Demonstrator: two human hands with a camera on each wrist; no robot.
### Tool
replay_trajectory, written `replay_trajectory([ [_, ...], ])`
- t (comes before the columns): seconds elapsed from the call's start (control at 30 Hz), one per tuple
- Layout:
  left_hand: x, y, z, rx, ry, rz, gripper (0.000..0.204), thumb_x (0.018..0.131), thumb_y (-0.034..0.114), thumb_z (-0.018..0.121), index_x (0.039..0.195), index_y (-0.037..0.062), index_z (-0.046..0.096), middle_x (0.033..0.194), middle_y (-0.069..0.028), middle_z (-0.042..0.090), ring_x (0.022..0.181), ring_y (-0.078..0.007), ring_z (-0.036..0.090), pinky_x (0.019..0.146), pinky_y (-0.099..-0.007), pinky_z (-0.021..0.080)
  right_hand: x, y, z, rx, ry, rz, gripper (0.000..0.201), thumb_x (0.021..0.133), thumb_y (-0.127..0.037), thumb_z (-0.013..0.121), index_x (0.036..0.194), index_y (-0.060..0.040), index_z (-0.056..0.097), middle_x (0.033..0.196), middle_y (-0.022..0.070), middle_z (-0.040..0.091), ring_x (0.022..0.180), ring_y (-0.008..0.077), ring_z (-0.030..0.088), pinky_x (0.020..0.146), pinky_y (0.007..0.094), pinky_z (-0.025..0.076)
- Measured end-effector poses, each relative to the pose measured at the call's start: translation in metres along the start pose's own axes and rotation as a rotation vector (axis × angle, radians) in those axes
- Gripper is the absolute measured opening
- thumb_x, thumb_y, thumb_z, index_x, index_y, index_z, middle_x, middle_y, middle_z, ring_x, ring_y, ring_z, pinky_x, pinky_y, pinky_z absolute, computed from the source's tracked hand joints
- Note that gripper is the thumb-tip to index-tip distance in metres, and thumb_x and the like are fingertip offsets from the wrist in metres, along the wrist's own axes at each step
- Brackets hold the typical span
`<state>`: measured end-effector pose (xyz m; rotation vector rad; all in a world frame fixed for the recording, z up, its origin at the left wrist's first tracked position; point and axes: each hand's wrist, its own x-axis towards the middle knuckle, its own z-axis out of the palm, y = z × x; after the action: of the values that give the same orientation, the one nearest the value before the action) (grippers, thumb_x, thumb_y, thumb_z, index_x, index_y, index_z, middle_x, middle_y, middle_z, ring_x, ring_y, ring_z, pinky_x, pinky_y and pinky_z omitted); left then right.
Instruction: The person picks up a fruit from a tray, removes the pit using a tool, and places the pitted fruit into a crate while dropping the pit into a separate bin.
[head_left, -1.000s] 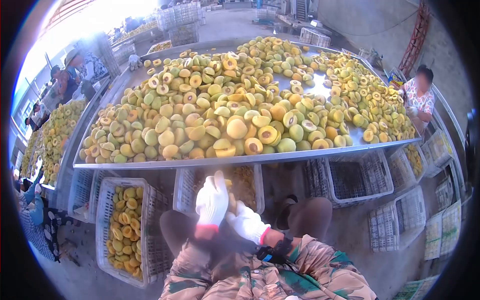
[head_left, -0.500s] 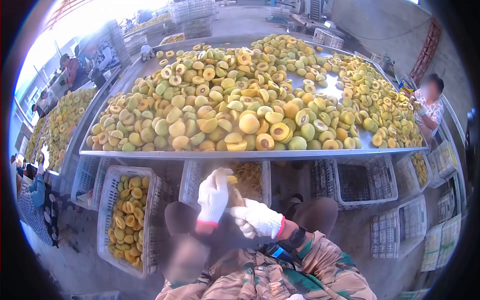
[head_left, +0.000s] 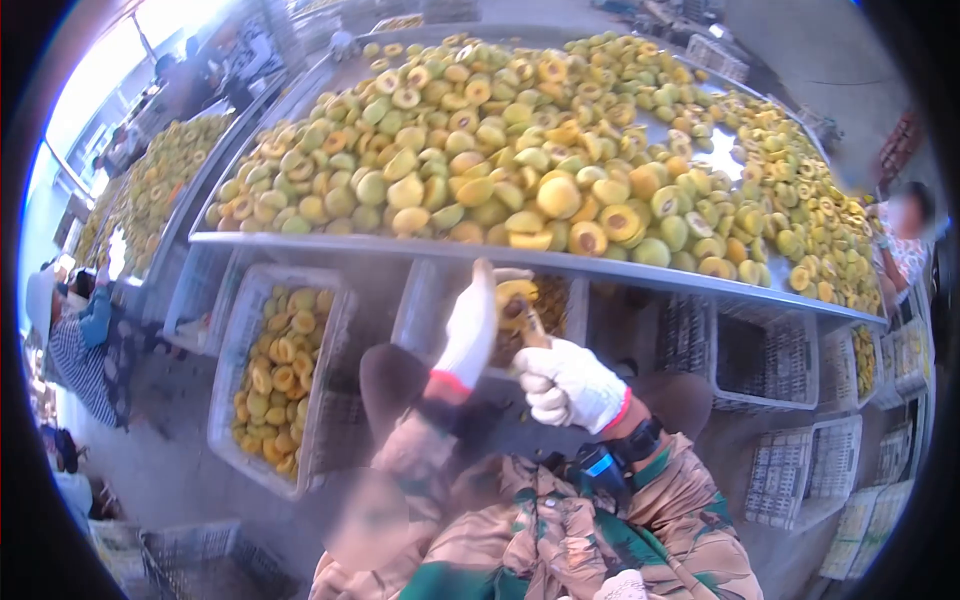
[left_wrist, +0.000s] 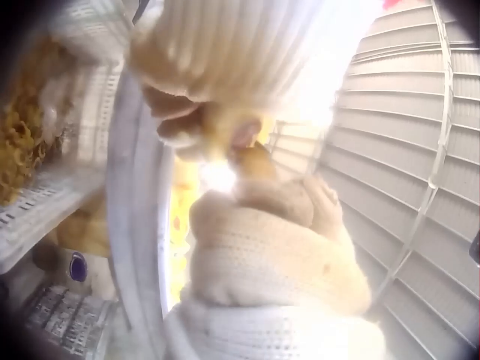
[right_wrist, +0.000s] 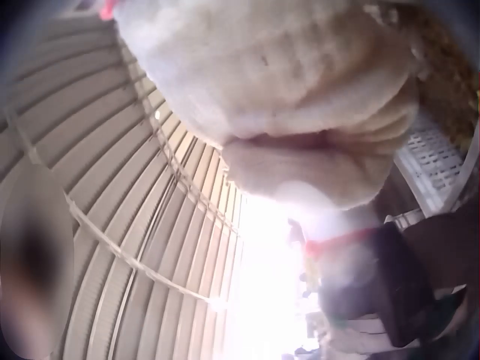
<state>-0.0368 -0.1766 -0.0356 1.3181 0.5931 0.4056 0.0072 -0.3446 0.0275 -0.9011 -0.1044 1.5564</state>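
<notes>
My left hand [head_left: 468, 325], in a white knit glove, pinches a yellow peach half [head_left: 516, 298] with a dark centre over a crate beneath the table edge. In the left wrist view the peach half [left_wrist: 234, 126] shows between the left fingers. My right hand [head_left: 572, 385], also gloved, grips a slim brownish tool [head_left: 535, 328] that points up at the peach half. The tool's tip is blurred against the fruit. In the right wrist view the right hand [right_wrist: 285, 97] is curled closed, its glove hiding the tool.
A metal-rimmed table [head_left: 420, 247] heaped with peach halves stands in front. Left below it is a white crate [head_left: 220, 400] holding halves; under the hands is another crate [head_left: 415, 300]. Crates [head_left: 765, 390] stand at right. People [head_left: 905, 240] work at both sides.
The head view has shifted, so the table sits higher and further right in it. The hands have drawn slightly apart, and the peach half and tool now show more plainly between them.
</notes>
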Motion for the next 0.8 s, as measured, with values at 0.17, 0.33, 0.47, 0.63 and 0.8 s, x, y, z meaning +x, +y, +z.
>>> replay_trajectory([
  [0.17, -0.012, 0.011, 0.009, -0.036, 0.147, 0.086, 0.070, 0.105, 0.048, 0.020, 0.097, -0.0012, 0.070, 0.089, -0.0119, 0.073, 0.077, -0.0174, 0.067, 0.076, -0.0301, 0.052, 0.011, 0.012, 0.009, -0.581, 0.286, -0.037, 0.019, 0.096, -0.021, 0.055, 0.103, -0.0094, 0.042, 0.069, 0.0009, 0.048, 0.048, 0.0109, 0.046, 0.040, 0.0276, 0.041],
  [0.33, -0.018, 0.012, 0.012, 0.078, 0.206, 0.154, 0.071, 0.106, 0.046, 0.022, 0.092, -0.0032, 0.071, 0.078, -0.0134, 0.072, 0.072, -0.0208, 0.068, 0.073, -0.0308, 0.053, 0.013, 0.015, 0.005, -0.417, 0.259, 0.018, 0.019, 0.097, -0.020, 0.057, 0.102, -0.0074, 0.043, 0.071, 0.0029, 0.052, 0.049, 0.0124, 0.049, 0.041, 0.0296, 0.043],
  [0.47, -0.020, 0.008, 0.014, 0.077, 0.223, 0.183, 0.072, 0.105, 0.048, 0.022, 0.092, -0.0047, 0.070, 0.077, -0.0154, 0.071, 0.068, -0.0213, 0.068, 0.068, -0.0298, 0.053, 0.010, 0.014, -0.002, -0.073, 0.041, 0.092, 0.017, 0.097, -0.021, 0.058, 0.090, -0.0105, 0.047, 0.066, -0.0010, 0.047, 0.047, 0.0085, 0.041, 0.041, 0.0262, 0.033],
  [0.63, -0.019, 0.007, 0.015, 0.111, 0.259, 0.175, 0.072, 0.105, 0.051, 0.024, 0.094, -0.0054, 0.068, 0.078, -0.0158, 0.071, 0.069, -0.0218, 0.068, 0.067, -0.0297, 0.052, 0.009, 0.013, 0.008, -0.140, 0.097, 0.072, 0.014, 0.099, -0.021, 0.055, 0.089, -0.0132, 0.049, 0.065, -0.0042, 0.043, 0.046, 0.0062, 0.038, 0.040, 0.0239, 0.031],
  [0.8, -0.019, 0.012, 0.012, 0.017, 0.195, 0.078, 0.069, 0.105, 0.047, 0.023, 0.096, -0.0023, 0.071, 0.084, -0.0124, 0.071, 0.074, -0.0205, 0.066, 0.074, -0.0309, 0.052, 0.008, 0.011, -0.005, 0.080, -0.100, 0.102, 0.009, 0.099, -0.021, 0.055, 0.096, -0.0151, 0.049, 0.068, -0.0051, 0.045, 0.046, 0.0037, 0.037, 0.040, 0.0214, 0.030],
])
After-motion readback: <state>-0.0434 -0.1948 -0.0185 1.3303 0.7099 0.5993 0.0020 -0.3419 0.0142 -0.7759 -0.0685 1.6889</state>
